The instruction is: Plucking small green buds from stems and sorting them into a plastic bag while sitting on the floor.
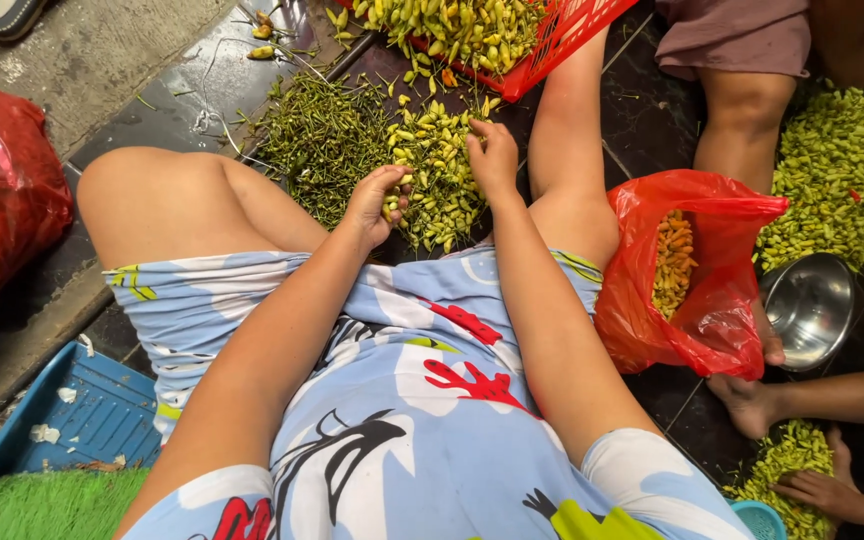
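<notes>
small yellow-green chili peppers [439, 175], short and glossy, lie heaped on the dark tiled floor [642, 110] between the knees. left hand [377, 203] fingers curl around a few; right hand [493, 157] fingers pinch one at the heap's top. green stem pile [322, 135] just beside.

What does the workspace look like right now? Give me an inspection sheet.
Surface: dark tiled floor, glossy.
Job's things: pile of yellow-green chillies between the person's legs; pile of green stems beside it; red basket of chillies beyond.
Clutter: red plastic bag holding orange chillies; steel bowl; blue tray.
Hands: left hand closed on chillies; right hand resting on the pile.
Cables: nothing seen.
Surroundings: another person's hand on a smaller chilli heap; larger heap at right.
</notes>
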